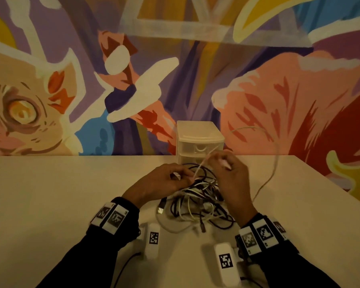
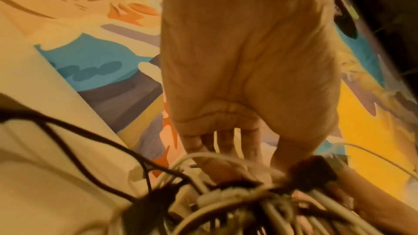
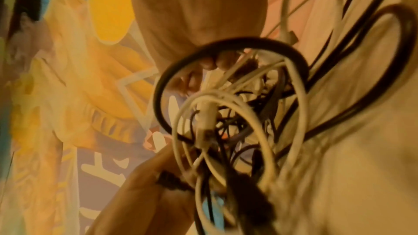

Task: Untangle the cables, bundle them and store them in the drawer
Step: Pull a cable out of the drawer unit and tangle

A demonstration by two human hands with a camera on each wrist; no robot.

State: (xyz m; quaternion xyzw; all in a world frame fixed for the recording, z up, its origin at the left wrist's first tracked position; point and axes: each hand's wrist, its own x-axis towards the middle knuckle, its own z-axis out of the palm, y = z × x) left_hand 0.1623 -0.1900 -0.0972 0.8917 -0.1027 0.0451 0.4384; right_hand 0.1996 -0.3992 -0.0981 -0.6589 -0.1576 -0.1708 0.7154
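A tangle of black and white cables (image 1: 197, 201) lies on the beige table (image 1: 60, 194), between my hands. My left hand (image 1: 185, 176) rests on top of the tangle and pinches a white strand at its upper edge. My right hand (image 1: 218, 161) is raised slightly above the pile and pinches a thin white cable (image 1: 275, 161), which arcs up and out to the right before dropping to the table. Behind the hands, a small translucent drawer unit (image 1: 200, 138) stands against the wall with its drawers closed. In the wrist views the cables (image 2: 226, 196) (image 3: 237, 113) hide the fingertips.
Two white tagged devices (image 1: 153, 240) (image 1: 226, 260) lie near the front edge, below my wrists. The table's right edge (image 1: 330, 183) runs diagonally nearby. A painted mural wall (image 1: 92, 80) closes off the back.
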